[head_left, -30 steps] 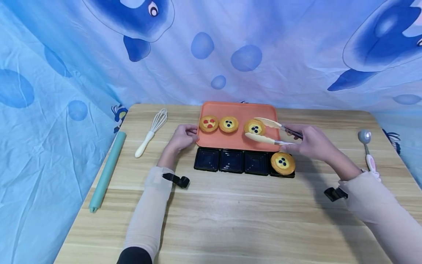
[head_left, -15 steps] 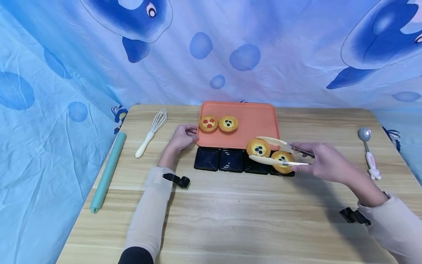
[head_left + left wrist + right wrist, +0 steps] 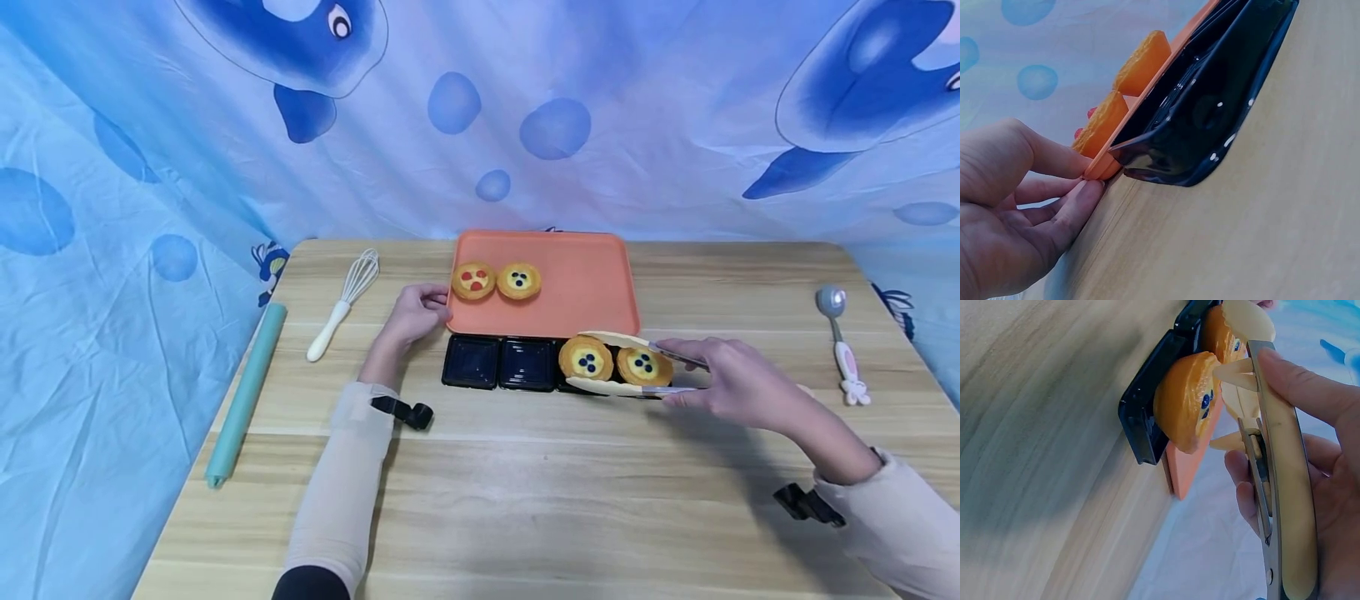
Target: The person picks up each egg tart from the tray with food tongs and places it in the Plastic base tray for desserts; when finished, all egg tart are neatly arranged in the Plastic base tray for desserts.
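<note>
My left hand [image 3: 416, 315] pinches the left rim of the orange tray [image 3: 581, 283] between thumb and fingers. On that tray sit a tart with red toppings [image 3: 474, 282] and a blueberry tart [image 3: 519, 282]. My right hand [image 3: 738, 385] grips a pair of tongs [image 3: 1288, 487] with pale, scalloped tips. Between the tips is another blueberry tart [image 3: 584, 360], at the third compartment from the left of the black container [image 3: 527, 364]. A similar tart [image 3: 1185, 400] sits in the rightmost compartment, beneath the arms of the tongs.
A whisk [image 3: 341, 308] and a green rolling pin [image 3: 246, 396] lie on the left of the wooden table [image 3: 540, 500]. At the right lies a spoon with a rabbit handle [image 3: 843, 350]. A blue curtain [image 3: 630, 183] hangs behind.
My right hand has brought the tart in the tongs off the orange tray, toward me, down to the third black compartment. The left hand stays at the tray's rim.
</note>
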`<state>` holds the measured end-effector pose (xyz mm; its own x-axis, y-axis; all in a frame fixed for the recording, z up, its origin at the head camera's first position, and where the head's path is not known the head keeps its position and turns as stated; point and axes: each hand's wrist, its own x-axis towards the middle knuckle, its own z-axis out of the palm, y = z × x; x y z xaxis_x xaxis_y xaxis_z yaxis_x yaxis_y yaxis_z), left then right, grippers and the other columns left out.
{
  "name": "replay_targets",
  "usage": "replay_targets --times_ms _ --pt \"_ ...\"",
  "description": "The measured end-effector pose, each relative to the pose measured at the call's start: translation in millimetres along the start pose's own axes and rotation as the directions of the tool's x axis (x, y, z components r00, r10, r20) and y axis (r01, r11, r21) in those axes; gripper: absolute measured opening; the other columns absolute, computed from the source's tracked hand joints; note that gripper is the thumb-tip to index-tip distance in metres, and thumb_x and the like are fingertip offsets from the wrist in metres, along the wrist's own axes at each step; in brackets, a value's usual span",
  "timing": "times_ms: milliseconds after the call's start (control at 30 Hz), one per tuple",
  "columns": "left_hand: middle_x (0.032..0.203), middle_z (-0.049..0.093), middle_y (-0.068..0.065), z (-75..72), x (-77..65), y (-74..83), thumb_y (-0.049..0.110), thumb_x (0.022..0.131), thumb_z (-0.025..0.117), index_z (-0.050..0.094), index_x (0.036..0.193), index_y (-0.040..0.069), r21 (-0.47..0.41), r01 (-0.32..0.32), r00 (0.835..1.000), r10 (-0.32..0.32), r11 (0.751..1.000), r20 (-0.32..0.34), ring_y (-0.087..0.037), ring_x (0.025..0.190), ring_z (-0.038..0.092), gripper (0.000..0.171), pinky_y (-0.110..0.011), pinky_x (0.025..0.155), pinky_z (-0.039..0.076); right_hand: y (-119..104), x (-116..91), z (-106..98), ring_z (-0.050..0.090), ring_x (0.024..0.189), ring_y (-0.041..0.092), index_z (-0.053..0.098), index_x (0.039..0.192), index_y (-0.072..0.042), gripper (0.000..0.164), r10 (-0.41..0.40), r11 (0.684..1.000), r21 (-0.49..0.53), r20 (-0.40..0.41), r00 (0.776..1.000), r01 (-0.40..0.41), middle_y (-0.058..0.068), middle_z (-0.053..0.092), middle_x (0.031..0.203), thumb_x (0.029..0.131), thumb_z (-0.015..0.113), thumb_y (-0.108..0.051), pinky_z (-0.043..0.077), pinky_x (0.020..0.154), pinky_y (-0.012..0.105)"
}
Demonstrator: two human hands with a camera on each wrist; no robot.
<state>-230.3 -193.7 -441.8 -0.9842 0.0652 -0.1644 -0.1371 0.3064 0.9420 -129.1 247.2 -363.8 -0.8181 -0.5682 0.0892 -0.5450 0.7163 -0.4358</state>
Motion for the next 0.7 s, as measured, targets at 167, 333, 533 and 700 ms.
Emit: replay_targets --times_ms 167,333,533,700 --pt "0.112 0.059 -0.02 0.4 1.5 -1.1 -0.01 0.082 0.061 0.057 0.129 -0.009 -0.002 0.003 1.0 -0.003 1.0 -0.008 -0.024 0.095 0.06 0.048 -0.026 0.079 0.053 1.0 0.0 1.5 0.064 0.108 0.039 0.063 0.128 0.004 0.066 0.011 1.0 -0.011 0.011 1.0 -0.011 0.021 0.066 0.122 0.072 0.09 -0.019 0.054 0.082 0.055" --pt "0.113 0.059 -0.022 0.0 2.6 -1.6 -0.01 0.082 0.061 0.057 0.129 -0.009 -0.003 0.007 1.0 -0.007 1.0 -0.008 -0.025 0.095 0.06 0.047 -0.027 0.079 0.053 1.4 -0.3 1.9 0.064 0.107 0.039 0.063 0.128 0.004 0.066 0.024 1.0 -0.017 0.019 1.0 -0.024 0.022 0.066 0.122 0.072 0.089 -0.018 0.054 0.079 0.052" --pt "0.11 0.059 -0.019 0.1 2.5 -2.0 -0.01 0.081 0.062 0.058 0.127 -0.009 0.004 0.0 1.0 0.0 1.0 -0.015 -0.024 0.094 0.06 0.047 -0.025 0.076 0.053 -1.3 -0.4 0.7 0.062 0.109 0.043 0.058 0.134 0.005 0.082 0.07 0.997 -0.013 0.033 0.997 -0.07 0.025 0.062 0.127 0.067 0.093 -0.027 0.052 0.084 0.057" --pt "0.11 0.059 -0.019 -0.5 2.5 -2.0 -0.009 0.081 0.061 0.058 0.127 -0.009 0.004 -0.003 1.0 0.003 1.0 -0.01 -0.025 0.094 0.061 0.047 -0.026 0.076 0.054 -7.3 0.7 -4.1 0.058 0.112 0.048 0.053 0.14 0.003 0.098 0.12 0.992 0.018 0.035 0.992 -0.121 0.028 0.058 0.131 0.064 0.093 -0.043 0.049 0.087 0.063"
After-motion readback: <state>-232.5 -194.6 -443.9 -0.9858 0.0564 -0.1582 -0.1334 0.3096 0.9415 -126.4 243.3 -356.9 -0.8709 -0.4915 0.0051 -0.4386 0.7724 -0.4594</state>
